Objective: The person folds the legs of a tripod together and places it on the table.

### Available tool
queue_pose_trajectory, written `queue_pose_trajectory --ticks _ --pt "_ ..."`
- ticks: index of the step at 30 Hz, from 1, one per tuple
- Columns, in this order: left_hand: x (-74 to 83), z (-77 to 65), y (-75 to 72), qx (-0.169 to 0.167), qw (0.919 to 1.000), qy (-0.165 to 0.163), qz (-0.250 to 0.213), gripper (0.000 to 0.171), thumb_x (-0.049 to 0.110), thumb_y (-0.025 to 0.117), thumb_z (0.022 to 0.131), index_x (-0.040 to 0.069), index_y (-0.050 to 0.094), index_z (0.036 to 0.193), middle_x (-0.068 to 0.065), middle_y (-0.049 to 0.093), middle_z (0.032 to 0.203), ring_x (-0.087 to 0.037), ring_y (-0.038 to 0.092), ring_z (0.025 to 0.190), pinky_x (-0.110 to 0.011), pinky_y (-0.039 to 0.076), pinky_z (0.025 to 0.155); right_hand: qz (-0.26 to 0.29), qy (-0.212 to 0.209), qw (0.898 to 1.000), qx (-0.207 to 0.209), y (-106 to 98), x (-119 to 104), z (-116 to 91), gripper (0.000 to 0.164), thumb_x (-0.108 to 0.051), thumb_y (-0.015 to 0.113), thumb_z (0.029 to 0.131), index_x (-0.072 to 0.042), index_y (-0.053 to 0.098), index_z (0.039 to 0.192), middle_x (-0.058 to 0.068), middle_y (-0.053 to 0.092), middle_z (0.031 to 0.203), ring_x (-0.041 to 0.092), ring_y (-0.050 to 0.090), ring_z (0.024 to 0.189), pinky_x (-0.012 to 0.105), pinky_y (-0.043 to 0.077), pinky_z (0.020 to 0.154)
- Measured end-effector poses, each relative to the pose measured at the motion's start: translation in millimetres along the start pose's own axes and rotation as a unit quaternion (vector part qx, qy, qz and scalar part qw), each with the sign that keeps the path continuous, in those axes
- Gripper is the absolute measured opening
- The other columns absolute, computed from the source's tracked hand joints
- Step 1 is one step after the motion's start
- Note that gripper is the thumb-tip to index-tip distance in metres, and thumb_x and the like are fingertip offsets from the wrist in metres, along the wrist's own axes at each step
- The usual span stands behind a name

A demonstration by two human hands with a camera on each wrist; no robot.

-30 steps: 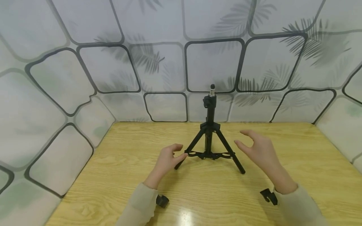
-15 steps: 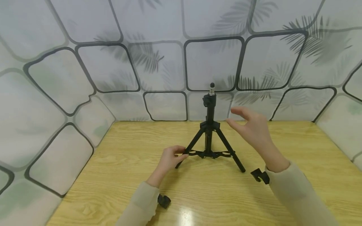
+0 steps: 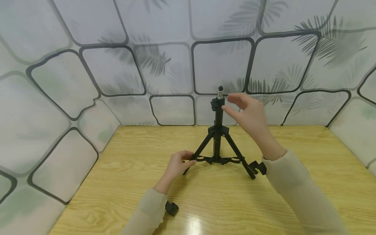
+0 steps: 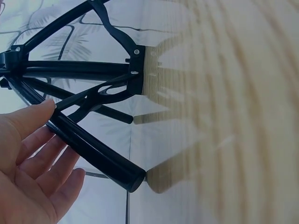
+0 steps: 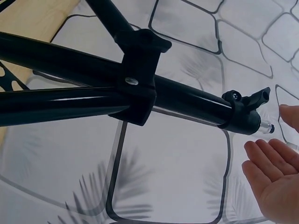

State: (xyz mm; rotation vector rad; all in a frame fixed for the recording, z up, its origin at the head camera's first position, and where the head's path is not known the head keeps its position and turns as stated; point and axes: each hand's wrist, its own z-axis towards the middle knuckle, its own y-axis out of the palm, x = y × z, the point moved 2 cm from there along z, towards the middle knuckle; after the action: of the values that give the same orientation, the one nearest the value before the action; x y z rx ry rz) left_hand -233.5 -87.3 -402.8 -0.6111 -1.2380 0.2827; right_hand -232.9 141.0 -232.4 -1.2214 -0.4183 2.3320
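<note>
A black tripod stand [image 3: 218, 120] stands upright on the wooden table with its legs spread. My left hand [image 3: 176, 164] holds its left leg low down; in the left wrist view the thumb lies on the leg [image 4: 100, 154] near the brace joint and the fingers pass behind it. Beside the top of the column, my right hand [image 3: 252, 116] is raised, thumb and fingers apart with nothing between them. The right wrist view shows the locking knob [image 5: 258, 99] and the silver tip [image 5: 266, 127] close to that hand's fingers [image 5: 262, 156].
The wooden table [image 3: 132, 195] reaches back to a patterned cloth backdrop [image 3: 167, 71], which also rises at both sides. Black wrist mounts [image 3: 172, 208] stick out from the sleeves; the right one overlaps the tripod's right leg in the head view.
My right hand has moved up and left, from beside the right leg to the column's top. The left hand has closed slightly on the left leg, and the tripod stays in place.
</note>
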Motion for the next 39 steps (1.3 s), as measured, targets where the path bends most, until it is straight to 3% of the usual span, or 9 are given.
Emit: queue_pose_trajectory --ticks 6,17,23,32,39 --pt "0.7 -1.4 2.2 0.003 1.0 -0.002 0.001 0.023 0.014 0.067 0.079 0.003 0.063 0.099 -0.007 0.064 0.093 -0.021 0.059 0.089 -0.039 0.047 0.074 0.032 0.033 0.999 -0.009 5 -2 14 0.042 -0.029 0.067 0.079 -0.005 0.059 0.113 0.007 0.059 0.11 0.018 0.054 0.104 0.031 0.042 0.087" --pt "-0.1 1.7 4.3 0.001 0.9999 -0.012 -0.001 0.022 0.014 0.069 0.077 0.005 0.063 0.097 -0.004 0.064 0.092 -0.02 0.058 0.089 -0.038 0.046 0.075 0.039 0.057 0.998 -0.004 9 3 28 0.032 -0.019 0.066 0.081 -0.003 0.06 0.108 0.009 0.062 0.101 0.018 0.059 0.088 0.032 0.047 0.076" --pt "-0.8 4.9 5.1 0.014 0.999 -0.031 -0.029 0.022 0.01 0.071 0.075 0.004 0.064 0.095 -0.004 0.064 0.087 -0.021 0.059 0.088 -0.038 0.046 0.079 0.021 0.065 0.997 -0.032 7 1 35 0.031 -0.019 0.066 0.081 -0.003 0.06 0.106 0.011 0.062 0.1 0.019 0.059 0.087 0.034 0.046 0.076" --pt "0.2 6.0 5.6 0.039 0.9972 -0.047 -0.043 0.023 0.006 0.073 0.071 0.002 0.066 0.093 -0.006 0.065 0.084 -0.022 0.061 0.084 -0.03 0.05 0.069 0.024 0.072 0.996 -0.056 6 1 37 0.03 -0.02 0.066 0.081 -0.004 0.059 0.106 0.01 0.062 0.101 0.019 0.059 0.09 0.035 0.045 0.078" --pt "4.1 8.1 5.4 0.045 0.998 -0.036 -0.025 0.023 0.007 0.074 0.071 0.001 0.066 0.091 -0.007 0.066 0.085 -0.021 0.062 0.083 -0.028 0.05 0.067 0.03 0.082 0.995 -0.058 8 -2 35 0.029 -0.019 0.065 0.082 -0.004 0.059 0.104 0.009 0.062 0.101 0.018 0.059 0.09 0.034 0.046 0.078"
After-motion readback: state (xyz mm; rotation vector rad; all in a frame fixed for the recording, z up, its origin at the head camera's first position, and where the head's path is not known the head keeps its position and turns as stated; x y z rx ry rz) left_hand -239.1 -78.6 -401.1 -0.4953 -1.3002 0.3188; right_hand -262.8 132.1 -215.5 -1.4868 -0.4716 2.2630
